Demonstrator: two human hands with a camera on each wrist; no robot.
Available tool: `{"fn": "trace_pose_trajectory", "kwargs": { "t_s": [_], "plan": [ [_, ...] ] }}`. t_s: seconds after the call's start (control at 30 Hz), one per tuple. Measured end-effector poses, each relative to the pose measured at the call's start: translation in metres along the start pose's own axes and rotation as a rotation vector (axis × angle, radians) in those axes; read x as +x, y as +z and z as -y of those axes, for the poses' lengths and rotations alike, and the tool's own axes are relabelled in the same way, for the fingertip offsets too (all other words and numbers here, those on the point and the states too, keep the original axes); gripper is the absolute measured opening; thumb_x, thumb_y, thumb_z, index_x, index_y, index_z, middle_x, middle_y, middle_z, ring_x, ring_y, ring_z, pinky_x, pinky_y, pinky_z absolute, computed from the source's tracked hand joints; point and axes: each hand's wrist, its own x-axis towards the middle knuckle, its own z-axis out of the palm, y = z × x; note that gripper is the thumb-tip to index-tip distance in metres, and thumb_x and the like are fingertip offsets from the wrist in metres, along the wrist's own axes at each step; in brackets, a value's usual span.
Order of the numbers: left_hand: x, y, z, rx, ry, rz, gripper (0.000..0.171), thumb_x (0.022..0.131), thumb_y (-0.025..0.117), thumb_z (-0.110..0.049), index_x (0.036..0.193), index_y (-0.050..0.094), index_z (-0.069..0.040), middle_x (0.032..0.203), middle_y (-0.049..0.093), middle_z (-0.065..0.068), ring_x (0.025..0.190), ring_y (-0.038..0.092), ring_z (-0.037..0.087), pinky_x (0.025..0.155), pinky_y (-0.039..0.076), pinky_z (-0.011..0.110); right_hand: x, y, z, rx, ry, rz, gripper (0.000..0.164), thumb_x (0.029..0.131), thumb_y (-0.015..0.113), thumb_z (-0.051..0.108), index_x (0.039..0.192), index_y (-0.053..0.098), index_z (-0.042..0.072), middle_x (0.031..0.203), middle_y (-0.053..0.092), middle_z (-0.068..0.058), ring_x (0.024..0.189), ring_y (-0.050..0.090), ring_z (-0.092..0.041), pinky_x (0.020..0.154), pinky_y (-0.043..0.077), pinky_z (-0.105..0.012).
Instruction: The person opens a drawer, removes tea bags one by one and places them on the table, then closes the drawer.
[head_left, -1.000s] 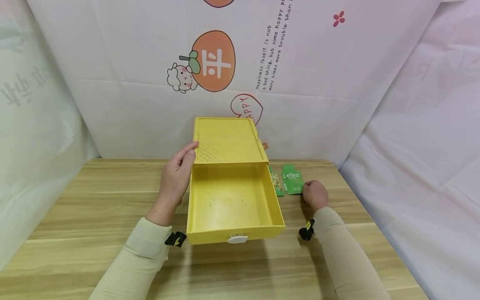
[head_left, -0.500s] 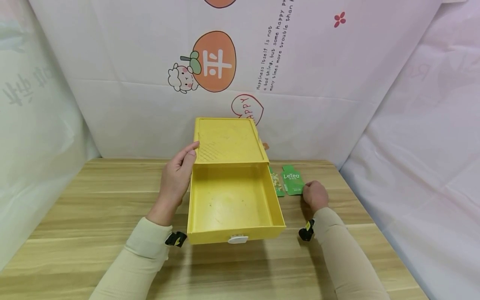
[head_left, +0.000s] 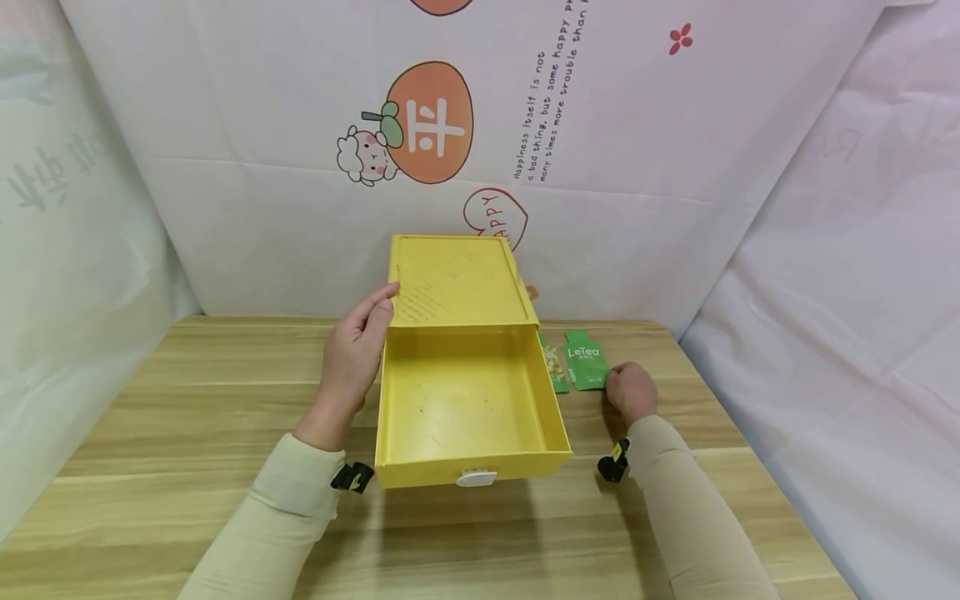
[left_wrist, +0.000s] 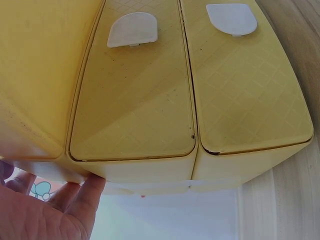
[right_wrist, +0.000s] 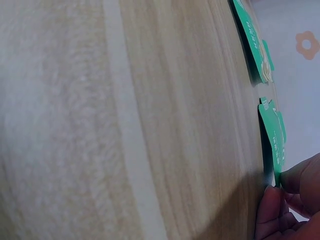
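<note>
A yellow drawer cabinet (head_left: 461, 279) stands at the back of the table, its top drawer (head_left: 465, 408) pulled far out, with nothing but small specks inside. My left hand (head_left: 351, 354) rests on the cabinet's left side near the front corner, fingers fairly straight; the left wrist view shows its fingers (left_wrist: 87, 200) touching the side wall. At the right, my right hand (head_left: 632, 392) pinches the near right corner of a flat green "LeTea" packet (head_left: 585, 362) between thumb and finger. In the right wrist view the packet (right_wrist: 272, 135) is slightly raised along one edge.
A second green packet (head_left: 556, 367) lies left of the pinched one, partly hidden by the drawer. Two closed lower drawers with white pulls (left_wrist: 134, 30) show in the left wrist view. Behind the wooden table (head_left: 187, 467) hangs a printed white cloth (head_left: 262, 233).
</note>
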Motion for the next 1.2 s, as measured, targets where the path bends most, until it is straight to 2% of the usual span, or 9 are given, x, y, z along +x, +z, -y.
{"fn": "trace_pose_trajectory", "kwargs": {
  "t_s": [0.13,0.67,1.0,1.2],
  "plan": [
    [0.0005,-0.0001,0.0000,0.002,0.002,-0.002,0.047,0.109,0.044,-0.057,0.146,0.062,-0.035,0.064,0.045,0.005,0.051,0.025,0.015,0.054,0.032,0.034,0.0001,0.0003,0.0002,-0.005,0.000,-0.001,0.050,0.104,0.035,0.018,0.138,0.057,-0.011,0.141,0.057,-0.032,0.130,0.055,-0.046,0.111,0.043,-0.056],
    [0.0003,0.0001,-0.0010,0.005,0.005,-0.008,0.046,0.109,0.044,-0.056,0.146,0.062,-0.035,0.060,0.038,-0.001,0.049,0.024,0.015,0.049,0.027,0.032,0.0025,-0.0004,-0.0018,-0.011,-0.011,0.011,0.050,0.105,0.036,0.019,0.139,0.057,-0.010,0.142,0.057,-0.031,0.128,0.056,-0.046,0.109,0.046,-0.057],
    [-0.0001,-0.0004,-0.0016,0.009,0.005,-0.008,0.046,0.109,0.044,-0.055,0.146,0.062,-0.035,0.061,0.037,0.000,0.050,0.025,0.016,0.048,0.027,0.032,0.0000,-0.0012,-0.0015,0.028,-0.004,0.006,0.050,0.106,0.038,0.021,0.139,0.057,-0.011,0.141,0.057,-0.031,0.125,0.057,-0.045,0.108,0.046,-0.056],
    [-0.0002,-0.0005,-0.0020,0.013,0.008,-0.006,0.046,0.109,0.043,-0.055,0.147,0.062,-0.035,0.061,0.038,0.000,0.050,0.024,0.016,0.049,0.027,0.032,-0.0025,-0.0020,-0.0007,0.046,-0.003,-0.009,0.052,0.106,0.038,0.022,0.143,0.054,-0.010,0.146,0.054,-0.031,0.132,0.053,-0.047,0.112,0.043,-0.057]
  ]
}}
